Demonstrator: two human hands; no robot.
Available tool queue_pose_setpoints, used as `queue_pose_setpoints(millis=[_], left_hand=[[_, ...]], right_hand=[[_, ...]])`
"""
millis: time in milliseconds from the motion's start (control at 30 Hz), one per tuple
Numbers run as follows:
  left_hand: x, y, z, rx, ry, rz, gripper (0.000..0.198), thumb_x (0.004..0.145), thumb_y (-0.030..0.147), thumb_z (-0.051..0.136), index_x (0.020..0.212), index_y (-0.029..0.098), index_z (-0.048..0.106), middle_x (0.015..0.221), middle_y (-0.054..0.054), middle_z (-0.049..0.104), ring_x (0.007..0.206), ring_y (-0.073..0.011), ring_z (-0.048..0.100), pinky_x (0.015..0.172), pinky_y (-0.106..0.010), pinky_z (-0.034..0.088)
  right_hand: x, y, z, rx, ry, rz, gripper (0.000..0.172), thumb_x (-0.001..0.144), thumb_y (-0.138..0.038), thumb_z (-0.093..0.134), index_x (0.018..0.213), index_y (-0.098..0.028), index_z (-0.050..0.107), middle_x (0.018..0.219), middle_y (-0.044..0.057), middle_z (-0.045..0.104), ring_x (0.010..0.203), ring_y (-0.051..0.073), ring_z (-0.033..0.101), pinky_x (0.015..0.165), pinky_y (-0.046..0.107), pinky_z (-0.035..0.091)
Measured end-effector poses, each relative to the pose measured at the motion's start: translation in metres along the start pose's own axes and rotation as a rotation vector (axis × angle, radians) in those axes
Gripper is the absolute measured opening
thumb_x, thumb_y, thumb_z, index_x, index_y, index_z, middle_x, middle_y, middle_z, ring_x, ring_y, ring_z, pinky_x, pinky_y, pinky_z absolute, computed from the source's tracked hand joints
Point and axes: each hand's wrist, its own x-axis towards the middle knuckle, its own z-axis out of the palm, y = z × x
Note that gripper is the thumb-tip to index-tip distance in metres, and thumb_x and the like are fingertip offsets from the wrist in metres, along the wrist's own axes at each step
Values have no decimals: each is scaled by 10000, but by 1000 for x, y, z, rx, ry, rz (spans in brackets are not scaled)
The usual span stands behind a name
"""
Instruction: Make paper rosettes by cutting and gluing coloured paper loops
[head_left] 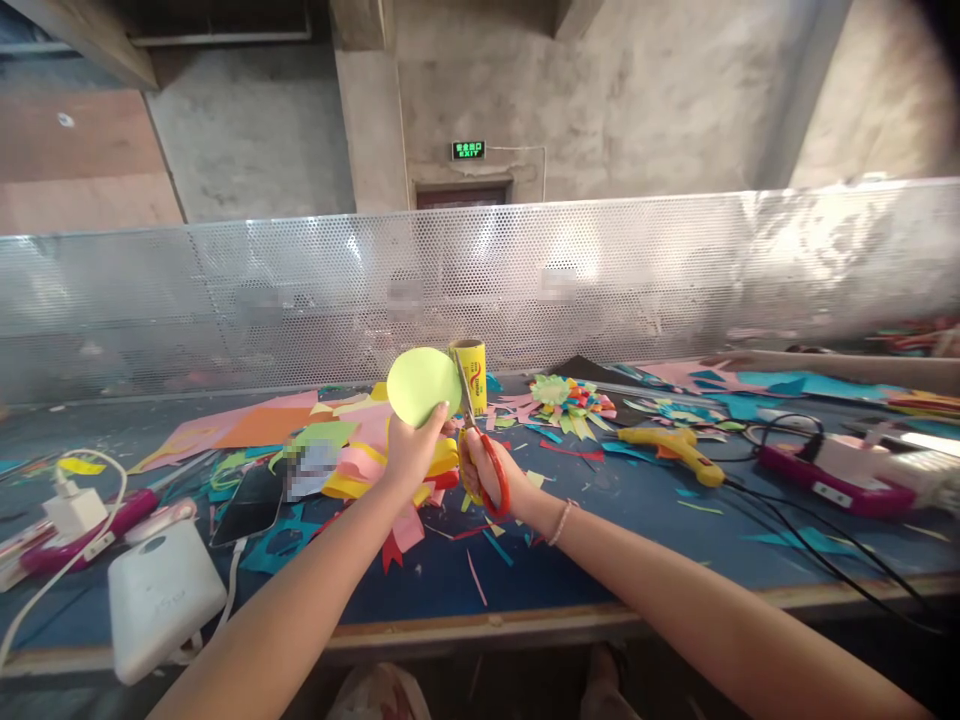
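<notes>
My left hand [417, 445] holds a light green paper circle [422, 385] upright by its lower right edge, thumb in front. In my right hand [499, 470] is a pair of scissors [493, 478] with red handles, its blades pointing up beside the circle's right edge. Whether the blades touch the paper I cannot tell. Just behind the scissors stands a yellow cardboard tube [474, 372] with printing on it. Below and behind my left hand lie yellow and pink paper strips [352, 472], partly hidden by it.
A yellow glue gun [675, 450] with a black cord lies to the right, near a purple power strip [832, 480]. A paper rosette [570, 398] sits behind it. At left are a phone [251, 505], a white device [165, 600] and cables. Perforated metal panels [480, 280] border the table's back.
</notes>
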Motion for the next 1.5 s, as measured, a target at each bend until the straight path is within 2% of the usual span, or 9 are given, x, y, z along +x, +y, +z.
queue_pose_setpoints(millis=[133, 267, 433, 633, 867, 1133, 1333, 1500], left_hand=[[8, -5, -3, -54, 89, 4, 220, 692, 353, 622, 653, 137, 606, 547, -20, 618, 519, -129, 577, 552, -234, 466], [14, -7, -6, -65, 151, 27, 255, 712, 396, 597, 695, 142, 591, 559, -8, 603, 525, -119, 558, 536, -223, 444], [11, -5, -5, 8, 89, 38, 267, 729, 402, 578, 655, 146, 581, 540, -18, 604, 522, -136, 577, 544, -236, 453], [4, -4, -3, 36, -2, -5, 277, 724, 404, 585, 646, 140, 607, 561, -48, 640, 551, -169, 618, 585, -266, 485], [4, -5, -2, -6, 15, -16, 294, 720, 430, 588, 736, 137, 608, 596, -50, 650, 596, -182, 636, 615, -282, 502], [8, -4, -5, -24, 128, 30, 285, 725, 438, 575, 769, 156, 563, 585, -14, 621, 543, -143, 598, 547, -245, 466], [4, -3, -4, 88, 18, 42, 300, 740, 428, 546, 613, 155, 547, 510, -16, 590, 502, -136, 576, 533, -237, 442], [3, 0, -4, 118, 34, 0, 302, 722, 423, 561, 592, 150, 557, 513, -25, 602, 500, -139, 575, 525, -238, 436]], right_hand=[[-1, -2, 0, -4, -7, -6, 471, 787, -664, 322, 623, -222, 345, 398, -78, 339, 326, 67, 319, 337, 208, 273], [0, 0, 2, 35, -3, 21, 475, 763, -686, 343, 647, -225, 338, 397, -88, 333, 322, 68, 308, 330, 208, 260], [-1, -1, 2, 166, -20, 37, 524, 680, -744, 409, 668, -224, 354, 411, -96, 327, 330, 62, 301, 345, 209, 257], [-2, -6, 0, 183, -32, 52, 525, 703, -743, 376, 633, -223, 346, 409, -87, 326, 333, 65, 303, 361, 214, 272], [0, -2, 2, 106, -6, 27, 511, 749, -720, 323, 618, -226, 339, 393, -86, 312, 313, 69, 305, 339, 217, 269], [-2, -3, 3, 71, -4, 18, 496, 753, -715, 315, 671, -226, 349, 389, -94, 327, 313, 74, 313, 329, 211, 262], [-2, -7, 1, 169, -16, 49, 510, 716, -736, 355, 669, -227, 353, 413, -91, 321, 335, 74, 312, 352, 216, 285], [-2, -9, 0, 132, -10, 21, 496, 749, -703, 355, 609, -227, 338, 416, -78, 309, 331, 71, 305, 353, 223, 283]])
